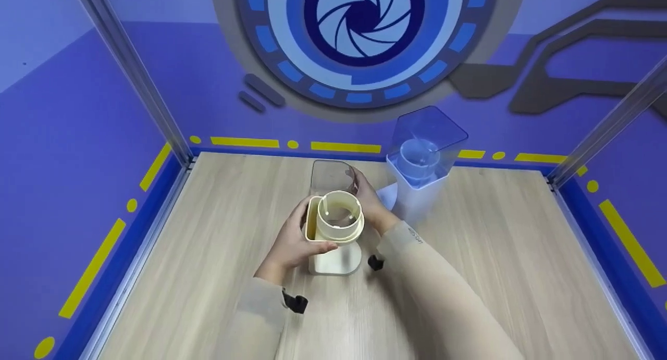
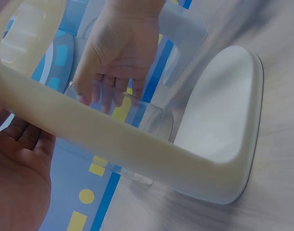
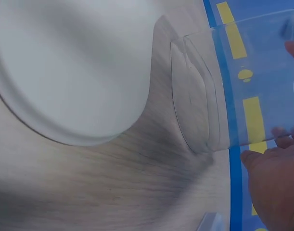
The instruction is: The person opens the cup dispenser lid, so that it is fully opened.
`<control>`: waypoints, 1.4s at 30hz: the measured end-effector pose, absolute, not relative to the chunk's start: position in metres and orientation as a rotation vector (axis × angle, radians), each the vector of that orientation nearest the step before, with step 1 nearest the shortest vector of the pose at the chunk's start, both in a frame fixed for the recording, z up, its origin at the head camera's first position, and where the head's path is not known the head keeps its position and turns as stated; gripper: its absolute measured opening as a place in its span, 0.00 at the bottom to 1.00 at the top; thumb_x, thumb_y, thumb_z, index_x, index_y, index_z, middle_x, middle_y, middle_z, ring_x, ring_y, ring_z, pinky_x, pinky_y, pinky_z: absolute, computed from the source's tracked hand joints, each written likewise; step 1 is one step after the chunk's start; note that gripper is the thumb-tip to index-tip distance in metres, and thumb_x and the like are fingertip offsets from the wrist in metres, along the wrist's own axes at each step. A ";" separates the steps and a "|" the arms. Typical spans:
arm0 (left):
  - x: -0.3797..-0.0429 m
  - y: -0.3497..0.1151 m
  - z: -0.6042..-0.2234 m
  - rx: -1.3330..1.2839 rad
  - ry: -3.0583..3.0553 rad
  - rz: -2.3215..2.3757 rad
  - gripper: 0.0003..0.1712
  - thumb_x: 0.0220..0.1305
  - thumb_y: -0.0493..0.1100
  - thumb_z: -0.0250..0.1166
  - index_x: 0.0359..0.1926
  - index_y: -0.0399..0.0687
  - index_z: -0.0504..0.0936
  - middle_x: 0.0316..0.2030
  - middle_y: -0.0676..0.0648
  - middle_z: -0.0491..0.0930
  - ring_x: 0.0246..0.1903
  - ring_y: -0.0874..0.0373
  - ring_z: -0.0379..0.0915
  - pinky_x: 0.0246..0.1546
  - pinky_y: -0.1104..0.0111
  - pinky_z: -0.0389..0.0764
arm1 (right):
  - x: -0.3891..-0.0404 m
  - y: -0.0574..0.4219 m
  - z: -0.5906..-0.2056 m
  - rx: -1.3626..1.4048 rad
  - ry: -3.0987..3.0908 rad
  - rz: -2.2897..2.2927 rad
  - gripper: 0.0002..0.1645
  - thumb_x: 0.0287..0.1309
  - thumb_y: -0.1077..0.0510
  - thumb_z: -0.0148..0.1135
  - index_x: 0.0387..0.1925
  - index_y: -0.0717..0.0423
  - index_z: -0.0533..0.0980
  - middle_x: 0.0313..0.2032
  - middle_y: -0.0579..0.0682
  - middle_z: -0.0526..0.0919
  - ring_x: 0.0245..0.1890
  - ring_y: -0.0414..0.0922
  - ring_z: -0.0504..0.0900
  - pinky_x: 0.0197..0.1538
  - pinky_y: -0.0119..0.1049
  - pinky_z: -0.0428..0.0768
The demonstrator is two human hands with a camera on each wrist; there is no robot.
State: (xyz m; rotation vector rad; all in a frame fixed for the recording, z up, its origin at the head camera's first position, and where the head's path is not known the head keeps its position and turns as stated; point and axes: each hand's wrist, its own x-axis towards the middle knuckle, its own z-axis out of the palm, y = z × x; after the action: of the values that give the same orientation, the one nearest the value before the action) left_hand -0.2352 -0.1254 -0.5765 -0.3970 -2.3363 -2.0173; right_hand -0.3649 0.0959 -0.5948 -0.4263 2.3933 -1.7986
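Note:
A cream stand [image 1: 335, 262] has a flat rounded foot and a round collar [image 1: 340, 233] at its top. My left hand [image 1: 292, 238] grips the left side of that top, thumb across the front. Its fingers [image 2: 26, 132] go behind the stand in the left wrist view. Just behind stands a clear plastic container [image 1: 329, 176], upright on the table. My right hand [image 1: 371, 199] holds this container by its right side, fingers and thumb around the wall [image 3: 252, 96]. In the head view the collar hides the container's lower part.
A second unit [image 1: 421, 196], with a white body and a bluish see-through hopper [image 1: 451, 146], stands at the back right, beyond my right forearm. Blue panels with yellow marks [image 1: 345, 147] and metal posts [image 1: 133, 73] enclose the wooden table [image 1: 208, 219].

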 end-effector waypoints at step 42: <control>-0.156 0.021 -0.492 -0.617 -1.975 -1.601 0.66 0.57 0.47 0.84 0.88 0.36 0.55 0.82 0.33 0.59 0.76 0.46 0.64 0.74 0.57 0.79 | -0.258 0.251 -0.520 -0.299 2.271 -2.665 0.35 0.68 0.81 0.64 0.74 0.70 0.72 0.68 0.59 0.83 0.68 0.50 0.83 0.70 0.34 0.86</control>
State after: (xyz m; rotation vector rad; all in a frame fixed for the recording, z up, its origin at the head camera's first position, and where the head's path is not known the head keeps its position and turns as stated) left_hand -0.1565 0.0214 -0.4924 -0.6174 -1.9752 -1.6013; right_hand -0.2582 0.2514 -0.5204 -0.2990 2.2707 -2.6650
